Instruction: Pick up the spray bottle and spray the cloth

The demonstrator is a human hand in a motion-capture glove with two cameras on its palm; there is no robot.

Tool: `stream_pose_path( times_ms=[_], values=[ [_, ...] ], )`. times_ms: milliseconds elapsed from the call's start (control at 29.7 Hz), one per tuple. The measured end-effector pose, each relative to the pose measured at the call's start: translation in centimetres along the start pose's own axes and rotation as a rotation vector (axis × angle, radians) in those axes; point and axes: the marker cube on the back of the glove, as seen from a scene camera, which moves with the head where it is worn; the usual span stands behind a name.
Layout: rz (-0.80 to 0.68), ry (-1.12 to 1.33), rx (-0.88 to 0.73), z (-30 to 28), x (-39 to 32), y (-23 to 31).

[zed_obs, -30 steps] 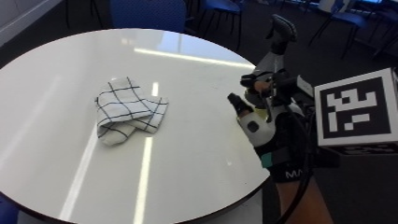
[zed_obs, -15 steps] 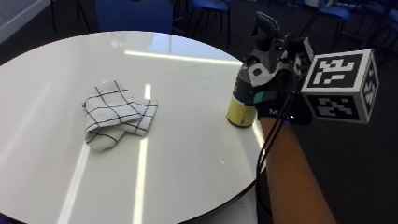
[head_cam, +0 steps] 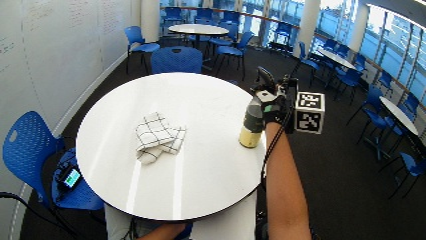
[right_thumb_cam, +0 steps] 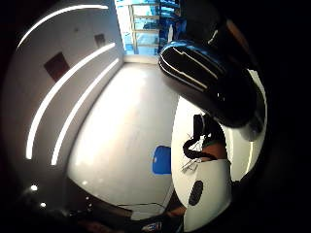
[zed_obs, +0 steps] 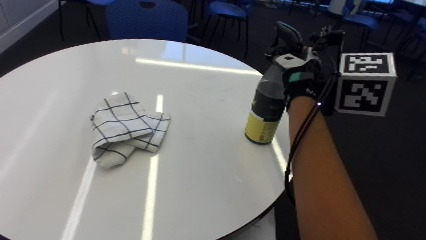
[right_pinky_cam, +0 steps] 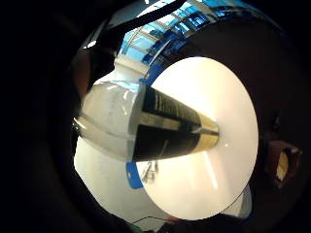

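The spray bottle [zed_obs: 266, 112] has a yellow base, a dark upper body and a black trigger head. It stands upright near the right edge of the round white table [zed_obs: 200, 190]. My gloved right hand [zed_obs: 303, 80] is at its neck, just below the trigger head, and its fingers curl round it from behind. The little finger side palm view looks down the bottle [right_pinky_cam: 160, 126] to its base on the table. In the thumb side view the black spray head [right_thumb_cam: 209, 82] is close. The white checked cloth [zed_obs: 126, 127] lies crumpled to the left of the bottle, apart from it.
The table's edge [head_cam: 256, 150] runs just right of the bottle. Blue chairs [head_cam: 176, 60] stand behind the table, and one [head_cam: 30, 150] on its left. A dark carpeted floor lies to the right.
The bottle was tilted in my hand a second ago; it now stands upright on the table with my hand still at its neck. The outside camera has shifted.
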Motion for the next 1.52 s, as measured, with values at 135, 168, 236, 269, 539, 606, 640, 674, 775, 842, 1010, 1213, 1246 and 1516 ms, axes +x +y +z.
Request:
stream_pose_path(
  times_ms=[135,168,236,269,539,606,640,674,775,842,1010,1213,1246,1516],
  values=[
    [0.076,-0.046,-0.105,0.3,0.2,-0.7],
    [0.092,-0.045,-0.125,0.3,0.3,-0.9],
    [0.115,-0.028,-0.151,0.4,0.5,-1.1],
    [0.122,-0.016,-0.159,0.4,0.5,-1.3],
    [0.130,0.060,-0.166,0.7,-0.1,-2.0],
    [0.128,0.079,-0.165,0.9,0.0,-2.2],
    [0.125,0.089,-0.164,1.0,0.1,-2.2],
    [0.122,0.098,-0.164,1.0,0.1,-2.2],
    [0.114,0.112,-0.167,1.2,0.3,-2.4],
    [0.110,0.109,-0.174,1.3,0.2,-2.5],
    [0.074,0.092,-0.161,1.7,-0.2,-2.8],
    [-0.022,0.061,-0.163,2.1,-1.2,-3.5],
    [-0.039,0.051,-0.174,2.1,-1.5,-3.7],
    [-0.090,0.042,-0.196,3.1,-3.0,-4.4]
  ],
)
